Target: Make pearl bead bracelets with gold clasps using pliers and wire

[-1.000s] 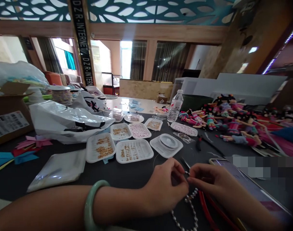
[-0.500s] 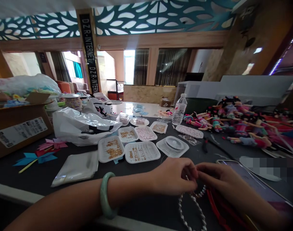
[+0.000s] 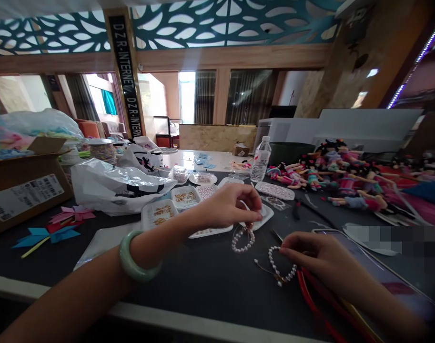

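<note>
My left hand (image 3: 233, 205) is raised over the trays, its fingers pinched on a pearl bracelet (image 3: 243, 248) that hangs as a closed loop. Lower and to the right, my right hand (image 3: 312, 252) pinches a second pearl bracelet (image 3: 270, 259) by its edge. That loop hangs just over the dark table, and a thin cord with a small bead at its end sticks out to the left. Red-handled pliers (image 3: 305, 290) lie partly under my right hand, with a metal tip showing beyond the fingers. A green bangle (image 3: 126, 257) circles my left wrist.
Several white trays (image 3: 153, 224) of gold and pearl beads stand mid-table, partly behind my left arm. A water bottle (image 3: 261, 159) rises behind them. Dolls (image 3: 331, 166) are heaped at right, near a phone (image 3: 367, 267). A cardboard box (image 3: 27, 190) and plastic bag (image 3: 113, 186) occupy the left.
My hands were together over the bracelets. Now they are apart: the left has moved up and leftward with one pearl bracelet, while the right keeps the other close to the pliers.
</note>
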`<state>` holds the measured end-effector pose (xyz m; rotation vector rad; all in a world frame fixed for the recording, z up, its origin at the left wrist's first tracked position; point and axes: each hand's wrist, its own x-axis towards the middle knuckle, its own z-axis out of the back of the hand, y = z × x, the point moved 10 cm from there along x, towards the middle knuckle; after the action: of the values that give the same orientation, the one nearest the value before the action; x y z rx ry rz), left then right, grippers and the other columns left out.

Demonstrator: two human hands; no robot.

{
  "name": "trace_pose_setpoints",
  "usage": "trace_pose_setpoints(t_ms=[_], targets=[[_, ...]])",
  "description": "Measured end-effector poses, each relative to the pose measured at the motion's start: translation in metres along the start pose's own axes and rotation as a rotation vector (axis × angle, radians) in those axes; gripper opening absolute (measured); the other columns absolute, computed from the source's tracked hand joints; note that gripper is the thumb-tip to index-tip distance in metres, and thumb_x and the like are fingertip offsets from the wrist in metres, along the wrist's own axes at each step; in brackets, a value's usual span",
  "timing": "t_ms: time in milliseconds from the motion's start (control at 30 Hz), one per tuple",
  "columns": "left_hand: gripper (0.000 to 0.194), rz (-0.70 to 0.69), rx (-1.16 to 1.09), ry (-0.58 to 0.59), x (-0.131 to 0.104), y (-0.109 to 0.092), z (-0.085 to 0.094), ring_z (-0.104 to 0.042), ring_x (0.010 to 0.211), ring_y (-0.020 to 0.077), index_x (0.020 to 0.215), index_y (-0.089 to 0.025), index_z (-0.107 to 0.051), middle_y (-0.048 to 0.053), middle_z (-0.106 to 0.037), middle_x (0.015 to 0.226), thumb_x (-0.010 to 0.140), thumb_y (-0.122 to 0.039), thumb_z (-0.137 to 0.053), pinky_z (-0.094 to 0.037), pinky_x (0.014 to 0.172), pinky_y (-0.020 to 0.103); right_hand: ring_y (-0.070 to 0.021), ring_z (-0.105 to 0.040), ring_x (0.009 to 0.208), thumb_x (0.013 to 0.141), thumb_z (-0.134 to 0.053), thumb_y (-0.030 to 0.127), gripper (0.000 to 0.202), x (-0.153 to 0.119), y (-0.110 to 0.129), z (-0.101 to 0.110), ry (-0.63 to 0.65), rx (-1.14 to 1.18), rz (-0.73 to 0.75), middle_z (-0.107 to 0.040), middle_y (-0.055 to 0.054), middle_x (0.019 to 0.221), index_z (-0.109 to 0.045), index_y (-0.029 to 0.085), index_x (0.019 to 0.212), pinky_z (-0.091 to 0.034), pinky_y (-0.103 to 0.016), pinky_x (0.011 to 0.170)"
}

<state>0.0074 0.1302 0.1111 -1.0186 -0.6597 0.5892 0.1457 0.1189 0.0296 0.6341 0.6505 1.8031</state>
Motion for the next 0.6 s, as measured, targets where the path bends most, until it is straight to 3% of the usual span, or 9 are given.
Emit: trace_pose_setpoints(t_ms=[100, 233, 333, 500, 600], targets=[[0.012, 0.013, 0.078, 0.041, -0.003, -0.009, 0.015, -0.059, 0.065, 0.0096, 0.080, -0.014, -0.053, -0.001, -0.057, 0.073, 0.074, -0.015, -0.063, -0.047, 0.064, 0.026, -0.0167, -0.056, 0.063, 0.081, -0.058, 0.045, 0.029, 0.000, 0.003, 0.003, -0.007, -0.019, -0.006, -0.064, -0.001, 0.066, -0.064, 0.019, 0.070, -0.042, -0.027, 0.059], [0.009, 0.108, 0.167, 0.245, -0.006, -0.004, 0.009, -0.059, 0.061, 0.0094, 0.078, -0.015, -0.053, -0.001, -0.058, 0.073, 0.074, -0.011, -0.061, -0.047, 0.060, 0.024, -0.0150, -0.052, 0.058, 0.077, -0.061, 0.044, 0.027, 0.001, 0.007, 0.011, -0.043, -0.001, -0.014, -0.058, 0.000, 0.060, -0.061, 0.019, 0.066, -0.040, -0.025, 0.053], [0.012, 0.194, 0.273, 0.468, -0.008, 0.010, -0.015, -0.058, 0.056, 0.0099, 0.075, -0.016, -0.052, -0.002, -0.057, 0.070, 0.074, -0.006, -0.058, -0.047, 0.056, 0.025, -0.0144, -0.050, 0.056, 0.077, -0.061, 0.045, 0.029, 0.002, 0.007, 0.010, -0.032, 0.001, -0.011, -0.056, 0.000, 0.058, -0.060, 0.019, 0.063, -0.039, -0.024, 0.051], [0.021, 0.191, 0.429, 0.797, -0.013, 0.027, -0.067, -0.061, 0.059, 0.0147, 0.069, -0.019, -0.050, -0.004, -0.056, 0.063, 0.073, -0.002, -0.062, -0.048, 0.061, 0.028, -0.0168, -0.056, 0.061, 0.077, -0.058, 0.048, 0.030, 0.003, -0.003, -0.006, 0.043, 0.004, -0.044, -0.061, -0.001, 0.061, -0.063, 0.020, 0.067, -0.043, -0.024, 0.055], [0.024, 0.156, 0.445, 0.911, -0.018, 0.031, -0.091, -0.063, 0.061, 0.0172, 0.065, -0.021, -0.049, -0.005, -0.057, 0.061, 0.070, -0.003, -0.064, -0.049, 0.064, 0.030, -0.0171, -0.058, 0.061, 0.077, -0.060, 0.048, 0.028, 0.000, -0.009, -0.016, 0.080, 0.010, -0.055, -0.063, -0.001, 0.063, -0.064, 0.021, 0.068, -0.044, -0.023, 0.055]])
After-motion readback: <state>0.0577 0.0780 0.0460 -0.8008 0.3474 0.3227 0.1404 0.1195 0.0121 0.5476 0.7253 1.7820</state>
